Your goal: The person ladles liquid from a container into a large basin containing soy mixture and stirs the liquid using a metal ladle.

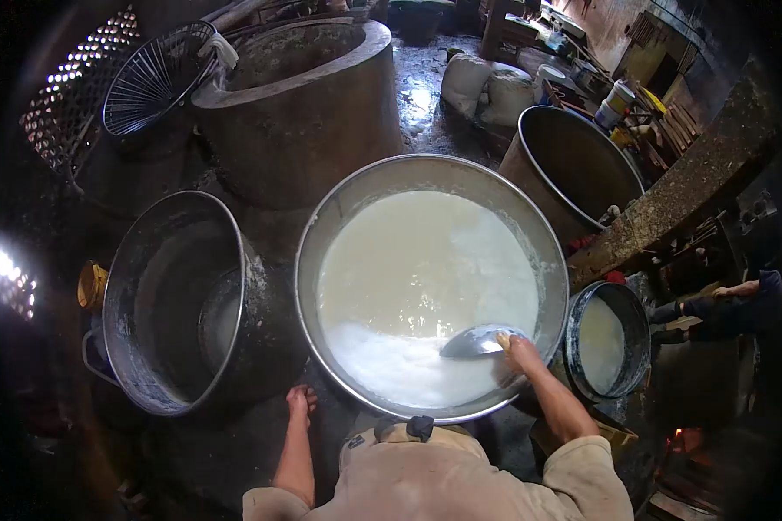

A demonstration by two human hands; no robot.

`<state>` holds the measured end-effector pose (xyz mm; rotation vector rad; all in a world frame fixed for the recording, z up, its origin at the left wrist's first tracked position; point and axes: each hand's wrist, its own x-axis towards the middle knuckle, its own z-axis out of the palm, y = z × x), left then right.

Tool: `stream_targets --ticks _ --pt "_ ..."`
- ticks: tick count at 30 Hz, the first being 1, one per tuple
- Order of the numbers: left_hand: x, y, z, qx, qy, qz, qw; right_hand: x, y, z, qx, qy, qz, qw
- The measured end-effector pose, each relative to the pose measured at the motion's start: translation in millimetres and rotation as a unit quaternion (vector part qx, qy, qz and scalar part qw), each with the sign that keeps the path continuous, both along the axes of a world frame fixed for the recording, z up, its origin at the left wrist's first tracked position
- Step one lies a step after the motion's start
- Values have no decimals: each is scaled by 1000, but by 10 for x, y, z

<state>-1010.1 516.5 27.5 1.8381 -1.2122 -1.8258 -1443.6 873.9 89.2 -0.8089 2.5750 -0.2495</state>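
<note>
A wide metal vat (302, 286) stands before me, holding a milky whitish liquid (400, 269) with white froth (391, 369) along its near side. My right hand (520, 354) grips the rim of a shallow metal bowl (478, 341). That bowl is tilted at the surface, its lower edge touching the froth; whether any liquid is in it I cannot tell. Down at my left side hangs my left hand (301, 401), fingers loosely curled and nothing seen in them. It is apart from the vat, in the gap near the deep metal pot (237, 286) on the left.
A smaller pot (573, 343) of pale liquid stands at right, near another person's arm (737, 289). Behind are a large round tub (300, 113), a wire basket (152, 78), another big vat (523, 143) and sacks (506, 94). A thick beam (695, 187) slants across; fire (679, 437) glows lower right.
</note>
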Motion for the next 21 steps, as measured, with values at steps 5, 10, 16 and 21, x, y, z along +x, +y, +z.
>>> stream_targets --ticks 5,10,16,21 --pt "485 1035 -361 148 -18 69 986 -459 463 922 -22 -15 51 998" --pt "737 1986 -234 230 -73 181 953 -1013 429 1410 -74 -7 -7 997" --pt "1051 2274 -522 235 -129 244 932 -1205 -129 778 -107 111 -139 978" --pt "1097 2131 -350 202 -47 215 954 -1325 -287 -4 -81 75 -109 988"
